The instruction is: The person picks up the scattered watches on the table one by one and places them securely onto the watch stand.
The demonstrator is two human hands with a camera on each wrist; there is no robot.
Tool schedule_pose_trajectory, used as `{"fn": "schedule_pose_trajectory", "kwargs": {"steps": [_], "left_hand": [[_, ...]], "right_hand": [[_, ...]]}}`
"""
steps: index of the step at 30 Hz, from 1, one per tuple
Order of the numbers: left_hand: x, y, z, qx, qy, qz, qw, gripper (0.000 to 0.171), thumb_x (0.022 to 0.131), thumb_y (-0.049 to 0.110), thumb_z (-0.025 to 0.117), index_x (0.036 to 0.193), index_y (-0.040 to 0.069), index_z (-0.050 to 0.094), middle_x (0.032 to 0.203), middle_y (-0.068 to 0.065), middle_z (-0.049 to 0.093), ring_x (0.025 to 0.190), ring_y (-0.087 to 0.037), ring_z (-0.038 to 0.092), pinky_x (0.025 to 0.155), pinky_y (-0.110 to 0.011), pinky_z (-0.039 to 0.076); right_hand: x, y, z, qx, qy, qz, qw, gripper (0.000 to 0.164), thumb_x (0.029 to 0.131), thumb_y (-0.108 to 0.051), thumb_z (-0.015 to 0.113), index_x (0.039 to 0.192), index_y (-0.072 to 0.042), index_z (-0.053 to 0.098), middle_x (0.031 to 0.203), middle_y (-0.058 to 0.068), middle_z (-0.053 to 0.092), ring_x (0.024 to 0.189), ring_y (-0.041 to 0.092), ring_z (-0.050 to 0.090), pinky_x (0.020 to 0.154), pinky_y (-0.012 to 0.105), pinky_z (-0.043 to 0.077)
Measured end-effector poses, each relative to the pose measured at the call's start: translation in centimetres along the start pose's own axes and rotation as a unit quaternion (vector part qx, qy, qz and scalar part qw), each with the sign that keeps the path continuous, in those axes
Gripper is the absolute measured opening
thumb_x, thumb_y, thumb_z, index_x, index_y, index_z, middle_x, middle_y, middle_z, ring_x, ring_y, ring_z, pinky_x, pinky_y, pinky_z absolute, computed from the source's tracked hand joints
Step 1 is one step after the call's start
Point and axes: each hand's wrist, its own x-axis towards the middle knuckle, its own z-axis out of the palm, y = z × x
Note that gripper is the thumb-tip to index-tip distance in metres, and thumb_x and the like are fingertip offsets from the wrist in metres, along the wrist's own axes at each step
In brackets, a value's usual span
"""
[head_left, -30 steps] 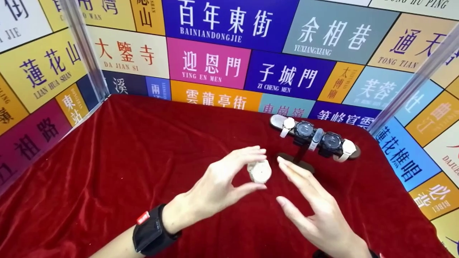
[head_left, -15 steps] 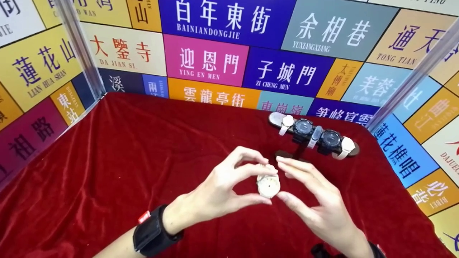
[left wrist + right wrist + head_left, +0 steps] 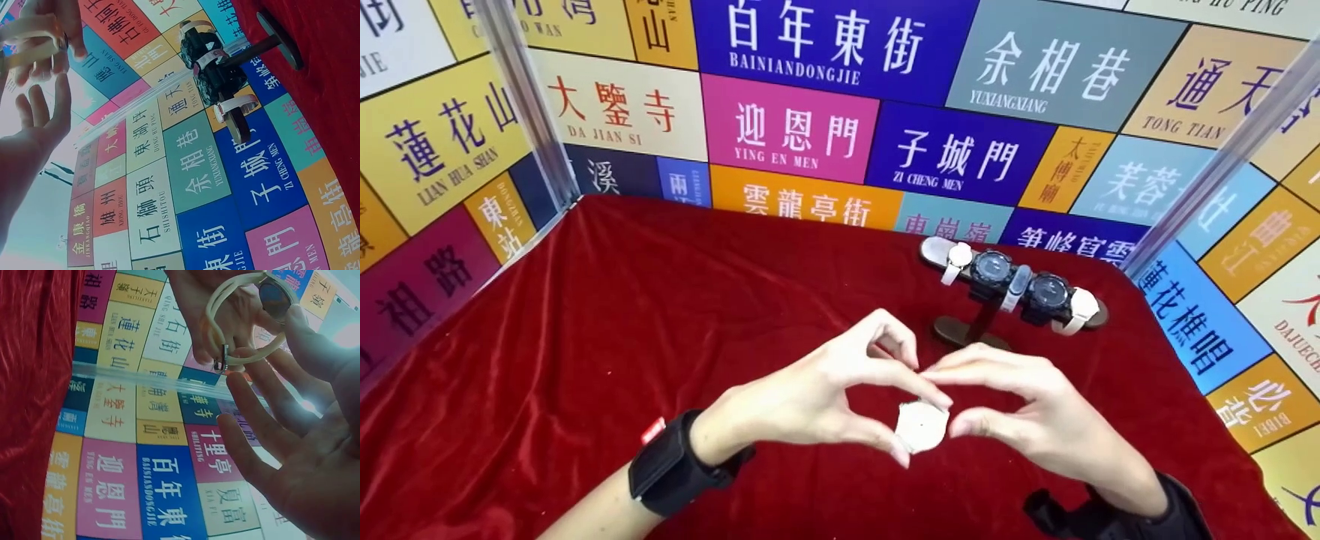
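Note:
A white wristwatch [image 3: 922,427], its cream strap [image 3: 216,315] bent into a loop, is held up over the red cloth. My left hand [image 3: 840,390] holds the watch by its rim, between the thumb below and a finger above. My right hand [image 3: 1035,405] is at the other side, thumb at the case edge and fingers bent around the strap side. In the right wrist view the metal buckle [image 3: 222,360] lies close to the right fingertips. The left wrist view shows the strap [image 3: 34,56] between both hands at upper left.
A dark T-shaped display stand [image 3: 971,334] bears several watches, among them a black watch [image 3: 1048,291] and a white watch [image 3: 1084,304]. Red cloth [image 3: 660,322] covers the table. Panels with Chinese lettering [image 3: 787,127] rise around it.
The watch has come down and slightly right, nearer the front, in my left hand. My right hand has closed in on it, fingers bending more. The stand stays in place.

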Motion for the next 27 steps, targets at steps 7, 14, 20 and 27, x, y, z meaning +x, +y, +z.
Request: {"fn": "schedule_pose_trajectory", "kwargs": {"steps": [7,14,20,27], "left_hand": [[-0.5,-0.3,0.1,-0.046,-0.035,-0.008,0.9983,0.051,0.073,0.026,0.089,0.121,0.015,0.073,0.112,-0.006,0.049,0.109,-0.013,0.048,0.09,-0.02,0.05],[-1.6,-1.6,0.9,-0.126,-0.037,-0.049,0.9902,0.056,0.074,0.015,0.088,0.127,0.008,0.069,0.116,-0.009,0.051,0.112,-0.014,0.052,0.097,-0.025,0.053],[-2.2,-3.0,2.1,-0.172,-0.006,-0.118,0.9779,0.076,0.079,0.016,0.084,0.147,0.009,0.051,0.124,-0.012,0.051,0.104,-0.016,0.061,0.091,-0.027,0.059],[-3.0,-4.0,4.0,-0.167,0.067,-0.281,0.9427,0.071,0.09,0.019,0.076,0.152,0.011,0.042,0.128,-0.013,0.059,0.109,-0.024,0.066,0.089,-0.028,0.058]], "right_hand": [[0.0,1.0,1.1,0.089,0.006,-0.041,0.995,0.034,0.078,0.012,0.074,0.11,0.002,0.074,0.1,0.014,0.072,0.093,0.017,0.067,0.076,0.025,0.056],[-0.3,1.4,1.8,0.076,0.027,-0.037,0.996,0.038,0.077,0.014,0.074,0.113,0.002,0.074,0.098,0.016,0.072,0.086,0.017,0.065,0.067,0.025,0.054],[-0.1,1.1,1.4,0.002,0.04,0.025,0.999,0.036,0.076,0.015,0.075,0.108,-0.002,0.076,0.098,0.011,0.073,0.089,0.013,0.066,0.071,0.019,0.054],[0.4,1.3,1.1,-0.156,0.085,0.066,0.982,0.028,0.078,0.004,0.08,0.101,-0.013,0.079,0.094,-0.001,0.074,0.084,0.007,0.066,0.073,0.011,0.051]]}}
